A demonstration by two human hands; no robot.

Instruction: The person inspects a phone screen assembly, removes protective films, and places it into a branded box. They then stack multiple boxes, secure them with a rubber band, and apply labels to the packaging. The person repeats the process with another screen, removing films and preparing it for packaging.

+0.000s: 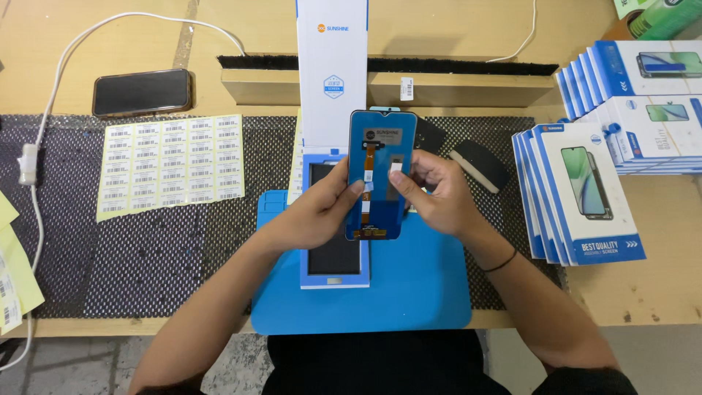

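Both hands, left hand (322, 208) and right hand (433, 192), grip clamped on the phone screen panel (382, 157); hold its edges, avoid bending the orange flex cable (368, 172).

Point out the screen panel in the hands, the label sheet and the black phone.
Screen panel (382, 146): head view, upper blue back.
Label sheet (172, 167): head view, sheet's middle.
Black phone (141, 92): head view, dark glass.

From my remote seat I see a pale wooden workbench (643, 292) filling most of the frame, its surface evenly lit. A dark mesh mat (146, 256) spans its middle. At the lower edge, grey concrete floor (88, 362) shows (rough and stained). A low wooden ledge (468, 88) crosses the upper centre.
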